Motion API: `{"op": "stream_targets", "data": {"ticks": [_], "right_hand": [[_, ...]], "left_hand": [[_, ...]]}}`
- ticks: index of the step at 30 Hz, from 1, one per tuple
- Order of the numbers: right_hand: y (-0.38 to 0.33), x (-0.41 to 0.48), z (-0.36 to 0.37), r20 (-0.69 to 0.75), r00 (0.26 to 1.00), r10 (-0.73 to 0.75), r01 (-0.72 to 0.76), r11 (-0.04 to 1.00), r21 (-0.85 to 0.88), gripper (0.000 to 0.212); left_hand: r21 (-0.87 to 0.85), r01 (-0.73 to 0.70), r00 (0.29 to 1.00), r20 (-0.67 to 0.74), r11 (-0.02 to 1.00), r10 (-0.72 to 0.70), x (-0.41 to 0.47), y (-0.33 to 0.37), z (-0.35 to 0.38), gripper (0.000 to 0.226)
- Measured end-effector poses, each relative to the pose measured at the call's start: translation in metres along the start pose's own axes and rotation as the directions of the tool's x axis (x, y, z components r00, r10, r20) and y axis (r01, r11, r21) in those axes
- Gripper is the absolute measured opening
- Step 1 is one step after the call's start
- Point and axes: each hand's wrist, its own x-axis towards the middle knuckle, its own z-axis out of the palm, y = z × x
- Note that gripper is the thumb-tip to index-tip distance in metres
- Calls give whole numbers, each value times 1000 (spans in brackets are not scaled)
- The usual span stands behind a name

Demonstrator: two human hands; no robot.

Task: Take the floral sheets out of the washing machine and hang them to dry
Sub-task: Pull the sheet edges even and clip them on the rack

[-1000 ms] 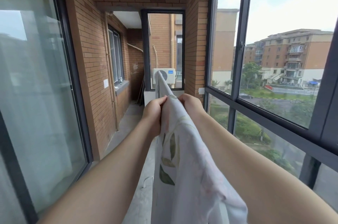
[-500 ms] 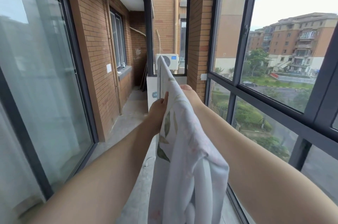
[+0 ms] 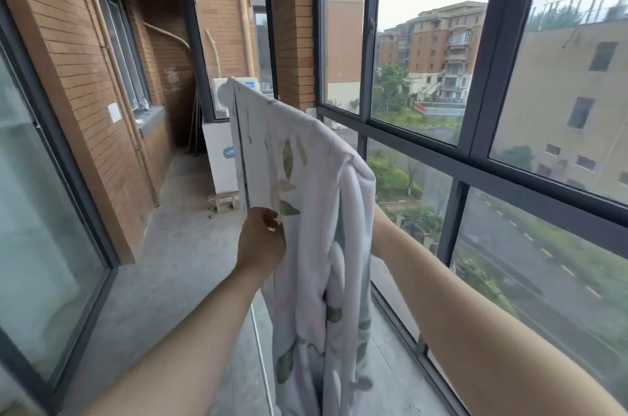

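The floral sheet point(image 3: 306, 177) is out of the machine and draped over a support hidden by the cloth. Its near end is bunched, so spreading it out likely remains. The left hand point(image 3: 260, 239) pinches the left drape. The right hand is behind the cloth, so its grip cannot be told. The room has a concrete floor point(image 3: 176, 279), a brick wall point(image 3: 85, 75) on the left and windows point(image 3: 475, 109) on the right.

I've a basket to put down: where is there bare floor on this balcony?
The floor between the brick wall and the hanging sheet is bare. The far end is crowded: a stool and a white box stand there.
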Motion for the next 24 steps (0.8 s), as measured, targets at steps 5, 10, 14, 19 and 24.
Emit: {"op": "stream_targets", "data": {"ticks": [5, 10, 14, 19, 24], "right_hand": [[18, -56, -11, -5, 1000, 16, -16, 999, -45, 18], [41, -96, -14, -180, 977, 111, -101, 993, 67, 38], [48, -123, -19, -165, 981, 99, -84, 992, 95, 37], [53, -122, -7, -143, 981, 132, -163, 957, -241, 23], [60, -109, -22, -259, 955, 145, -272, 775, -571, 36]], "left_hand": [[-153, 0, 1000, 27, 988, 4, -65, -22, -3, 7], [-139, -286, 948, 102, 948, 301, -122, -27, -14, 19], [103, -386, 916, 157, 917, 369, -138, -25, -10, 42], [322, -240, 957, 236, 916, 168, -130, -22, -5, 31], [449, -89, 988, 154, 889, 21, -112, -29, -40, 27]]}}
